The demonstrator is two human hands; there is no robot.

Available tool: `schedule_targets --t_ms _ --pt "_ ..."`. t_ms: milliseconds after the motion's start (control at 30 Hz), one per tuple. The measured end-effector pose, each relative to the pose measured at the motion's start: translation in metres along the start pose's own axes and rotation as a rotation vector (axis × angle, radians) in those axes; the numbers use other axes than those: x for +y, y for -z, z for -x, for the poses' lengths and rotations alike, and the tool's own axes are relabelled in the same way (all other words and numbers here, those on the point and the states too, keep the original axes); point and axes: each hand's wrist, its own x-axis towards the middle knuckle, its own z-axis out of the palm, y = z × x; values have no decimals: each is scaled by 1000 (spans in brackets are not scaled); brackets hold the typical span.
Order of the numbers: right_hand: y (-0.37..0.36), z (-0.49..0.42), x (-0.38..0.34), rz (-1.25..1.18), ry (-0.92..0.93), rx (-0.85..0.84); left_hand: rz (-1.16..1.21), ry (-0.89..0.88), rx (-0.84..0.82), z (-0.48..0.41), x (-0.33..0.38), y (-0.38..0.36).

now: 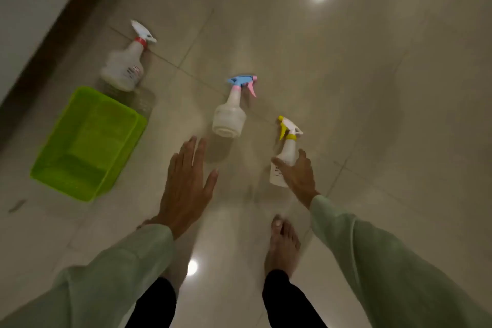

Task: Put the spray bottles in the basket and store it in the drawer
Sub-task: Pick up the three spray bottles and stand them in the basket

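Observation:
Three spray bottles stand on the tiled floor. The one with a white trigger and red collar is at the far left, just behind an empty lime-green basket. The blue-and-pink trigger bottle stands in the middle. My left hand is open, fingers spread, a little short of that bottle. The yellow-trigger bottle is at the right. My right hand is open over its lower body, thumb across the front; the bottle still stands on the floor.
White cabinet fronts with a dark plinth run along the far left. My bare feet stand on the glossy floor below my hands. Ceiling lights reflect in the tiles.

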Motion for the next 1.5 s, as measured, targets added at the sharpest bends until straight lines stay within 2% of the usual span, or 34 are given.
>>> schedule_targets --t_ms 133,300,467,600,733,900,1033,1267,1367,1500 --pt "-6 -44 1 -266 -180 -157 -6 -14 7 -23 -25 -24" --pt "-12 -36 -12 -487 -199 -337 21 3 28 -27 -41 -22" --pt "-19 28 -62 -608 -12 -407 43 76 83 -5 -54 27" --pt "-38 85 -131 -619 176 -470 75 156 147 8 -79 80" --pt "-78 123 -198 -602 268 -500 120 214 230 16 -114 122" --pt "-146 151 -267 -531 417 -442 146 295 288 25 -173 152" --pt "-195 168 -290 -433 505 -297 158 323 296 30 -210 168" --pt "-272 158 -304 -152 677 -35 226 360 354 15 -251 165" --pt "-299 140 -304 -89 826 61 254 372 372 4 -265 154" --pt "-325 117 -298 72 960 109 250 360 377 -8 -277 137"
